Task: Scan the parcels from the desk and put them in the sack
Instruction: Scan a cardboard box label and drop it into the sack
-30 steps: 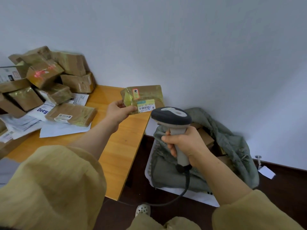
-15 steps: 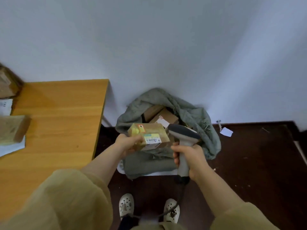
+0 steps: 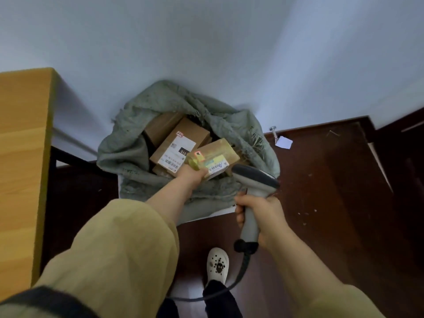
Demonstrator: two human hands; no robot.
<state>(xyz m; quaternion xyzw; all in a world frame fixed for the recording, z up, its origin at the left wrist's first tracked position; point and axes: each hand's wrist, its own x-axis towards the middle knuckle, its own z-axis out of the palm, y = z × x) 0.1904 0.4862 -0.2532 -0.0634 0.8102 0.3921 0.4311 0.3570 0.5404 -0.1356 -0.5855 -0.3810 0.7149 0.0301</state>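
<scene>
My left hand (image 3: 191, 174) grips a small taped brown parcel (image 3: 215, 154) with a barcode label and an orange sticker, held over the open mouth of the grey-green sack (image 3: 128, 148) on the floor. Inside the sack lie other cardboard parcels; the topmost one (image 3: 181, 145) shows a white shipping label. To the right of the held parcel, my right hand (image 3: 259, 214) grips the handle of a grey corded barcode scanner (image 3: 254, 180), its head pointing up and left near the sack's edge.
The wooden desk (image 3: 23, 157) edge stands at the left. The sack leans against the white wall in the corner. Dark wood floor spreads right, with a white paper scrap (image 3: 284, 142) and a door stop. My white shoe (image 3: 217, 265) is below, beside the scanner cable.
The view has swung from the desk to the sack. My left hand has carried the parcel from above the desk's corner to over the sack's mouth. The scanner stays in my right hand.
</scene>
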